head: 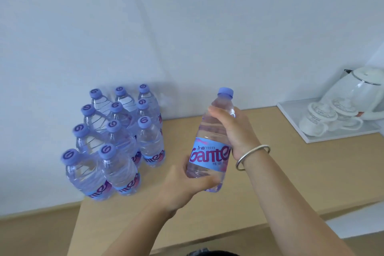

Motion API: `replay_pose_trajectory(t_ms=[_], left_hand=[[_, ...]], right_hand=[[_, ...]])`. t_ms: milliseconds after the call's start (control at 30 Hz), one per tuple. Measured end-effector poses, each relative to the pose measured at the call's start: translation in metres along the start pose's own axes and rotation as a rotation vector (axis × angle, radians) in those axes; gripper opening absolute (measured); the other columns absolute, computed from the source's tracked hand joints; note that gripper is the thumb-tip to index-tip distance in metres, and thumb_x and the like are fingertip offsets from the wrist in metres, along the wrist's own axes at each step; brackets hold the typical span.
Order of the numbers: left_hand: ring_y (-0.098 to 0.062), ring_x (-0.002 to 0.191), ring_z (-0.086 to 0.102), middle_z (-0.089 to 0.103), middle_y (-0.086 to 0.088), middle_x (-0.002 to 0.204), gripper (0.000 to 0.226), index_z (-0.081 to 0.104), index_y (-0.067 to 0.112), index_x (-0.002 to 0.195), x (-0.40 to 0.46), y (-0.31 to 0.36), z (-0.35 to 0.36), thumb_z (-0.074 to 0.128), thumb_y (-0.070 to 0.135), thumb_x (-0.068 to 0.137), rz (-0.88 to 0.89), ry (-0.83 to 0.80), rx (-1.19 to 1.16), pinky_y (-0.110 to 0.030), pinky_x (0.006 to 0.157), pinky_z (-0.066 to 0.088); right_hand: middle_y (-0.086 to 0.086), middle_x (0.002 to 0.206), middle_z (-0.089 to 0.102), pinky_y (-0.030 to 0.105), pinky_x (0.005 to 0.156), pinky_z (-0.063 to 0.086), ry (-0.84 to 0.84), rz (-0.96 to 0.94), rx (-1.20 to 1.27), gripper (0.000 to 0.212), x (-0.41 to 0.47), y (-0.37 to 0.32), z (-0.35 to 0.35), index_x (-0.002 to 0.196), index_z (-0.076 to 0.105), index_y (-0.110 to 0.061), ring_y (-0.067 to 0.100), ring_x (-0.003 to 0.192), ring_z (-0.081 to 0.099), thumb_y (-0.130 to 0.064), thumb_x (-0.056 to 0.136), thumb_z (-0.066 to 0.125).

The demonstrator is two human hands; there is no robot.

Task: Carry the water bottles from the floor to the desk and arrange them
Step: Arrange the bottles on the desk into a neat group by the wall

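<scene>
Above the wooden desk [270, 172] I hold one clear water bottle [209, 141] with a blue cap and a blue label. My right hand [234, 131] grips its upper body from the right. My left hand [187, 187] cups its base from below, fingers curled round the bottom. The bottle tilts slightly, cap toward the wall. Several more bottles of the same kind [116, 137] stand upright in tight rows at the desk's back left corner, against the wall.
A white tray [291, 116] at the back right of the desk holds a glass kettle [357, 93] and upturned white cups [320, 118]. The desk's front edge runs along the bottom. A white wall stands behind.
</scene>
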State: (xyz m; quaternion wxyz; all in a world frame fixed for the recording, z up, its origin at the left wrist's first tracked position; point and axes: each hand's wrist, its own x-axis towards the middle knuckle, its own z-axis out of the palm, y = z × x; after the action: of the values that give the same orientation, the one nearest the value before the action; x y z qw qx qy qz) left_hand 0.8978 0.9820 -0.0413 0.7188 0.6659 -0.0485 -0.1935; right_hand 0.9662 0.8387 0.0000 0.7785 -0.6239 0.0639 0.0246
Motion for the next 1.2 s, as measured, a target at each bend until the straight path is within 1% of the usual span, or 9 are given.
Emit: replay_pose_trajectory(t_ms=[133, 300, 567, 700, 800, 900, 967, 1100, 1200], left_hand=[[-0.014, 0.073, 0.067, 0.072, -0.003, 0.08, 0.051, 0.065, 0.009, 0.092, -0.013, -0.002, -0.021, 0.078, 0.027, 0.046, 0.015, 0.016, -0.048, -0.023, 0.066, 0.052], [-0.018, 0.075, 0.065, 0.07, -0.006, 0.082, 0.05, 0.065, 0.006, 0.093, -0.029, -0.005, -0.048, 0.075, 0.027, 0.049, 0.004, -0.012, -0.113, -0.024, 0.068, 0.052], [-0.019, 0.08, 0.067, 0.07, -0.009, 0.09, 0.056, 0.063, 0.003, 0.1, -0.053, -0.021, -0.084, 0.072, 0.025, 0.049, -0.065, -0.07, -0.263, -0.025, 0.068, 0.053], [-0.018, 0.081, 0.063, 0.068, -0.007, 0.088, 0.053, 0.063, 0.005, 0.099, -0.059, -0.033, -0.096, 0.076, 0.023, 0.051, -0.06, -0.012, -0.189, -0.024, 0.069, 0.051], [-0.015, 0.078, 0.066, 0.071, -0.004, 0.085, 0.05, 0.064, 0.008, 0.097, -0.059, -0.046, -0.104, 0.081, 0.017, 0.051, -0.05, 0.063, -0.089, -0.022, 0.067, 0.05], [-0.012, 0.08, 0.068, 0.073, -0.001, 0.088, 0.049, 0.063, 0.012, 0.1, -0.057, -0.064, -0.107, 0.082, 0.002, 0.056, -0.068, 0.19, -0.013, -0.023, 0.068, 0.053], [-0.012, 0.081, 0.068, 0.072, 0.002, 0.086, 0.05, 0.062, 0.015, 0.1, -0.054, -0.075, -0.106, 0.081, -0.003, 0.058, -0.07, 0.247, 0.022, -0.023, 0.069, 0.055], [0.002, 0.088, 0.061, 0.065, 0.018, 0.098, 0.058, 0.053, 0.03, 0.108, -0.048, -0.089, -0.116, 0.081, 0.007, 0.062, -0.102, 0.324, 0.18, -0.002, 0.067, 0.043], [0.003, 0.102, 0.051, 0.053, 0.023, 0.115, 0.077, 0.039, 0.037, 0.127, -0.057, -0.096, -0.129, 0.077, 0.026, 0.061, -0.171, 0.314, 0.269, -0.009, 0.079, 0.037]], right_hand=[[0.016, 0.105, 0.068, 0.041, 0.074, 0.058, 0.025, -0.002, -0.135, 0.067, 0.0, 0.008, 0.03, 0.105, 0.059, -0.006, 0.026, 0.084, 0.071, -0.048, 0.054, 0.076], [0.012, 0.099, 0.068, 0.028, 0.063, 0.054, -0.088, 0.022, -0.155, 0.073, -0.001, 0.007, 0.05, 0.109, 0.056, 0.0, 0.023, 0.087, 0.069, -0.048, 0.057, 0.075], [0.019, 0.104, 0.068, 0.049, 0.082, 0.056, -0.138, 0.001, -0.268, 0.03, -0.006, 0.018, 0.084, 0.087, 0.054, -0.016, 0.023, 0.083, 0.066, -0.028, 0.073, 0.077], [0.011, 0.097, 0.069, 0.03, 0.068, 0.057, -0.222, -0.013, -0.3, 0.026, -0.007, 0.032, 0.097, 0.083, 0.057, -0.018, 0.011, 0.073, 0.066, -0.027, 0.069, 0.076], [0.001, 0.098, 0.073, 0.033, 0.082, 0.055, -0.283, -0.042, -0.483, 0.042, -0.006, 0.038, 0.103, 0.094, 0.064, -0.019, 0.01, 0.086, 0.068, -0.042, 0.06, 0.075], [-0.008, 0.088, 0.071, 0.02, 0.076, 0.048, -0.308, -0.054, -0.654, 0.028, -0.007, 0.043, 0.107, 0.092, 0.068, -0.02, -0.004, 0.076, 0.062, -0.038, 0.072, 0.075], [-0.003, 0.086, 0.072, 0.027, 0.079, 0.05, -0.327, -0.046, -0.69, 0.029, -0.01, 0.052, 0.108, 0.089, 0.068, -0.016, 0.002, 0.075, 0.061, -0.036, 0.07, 0.077], [0.001, 0.094, 0.073, 0.03, 0.082, 0.05, -0.44, -0.024, -0.766, 0.03, -0.015, 0.068, 0.109, 0.088, 0.068, -0.021, 0.009, 0.086, 0.063, -0.033, 0.064, 0.083], [-0.01, 0.091, 0.073, 0.028, 0.083, 0.049, -0.468, -0.027, -0.787, 0.024, -0.017, 0.078, 0.11, 0.085, 0.067, -0.031, 0.009, 0.088, 0.063, -0.023, 0.068, 0.082]])
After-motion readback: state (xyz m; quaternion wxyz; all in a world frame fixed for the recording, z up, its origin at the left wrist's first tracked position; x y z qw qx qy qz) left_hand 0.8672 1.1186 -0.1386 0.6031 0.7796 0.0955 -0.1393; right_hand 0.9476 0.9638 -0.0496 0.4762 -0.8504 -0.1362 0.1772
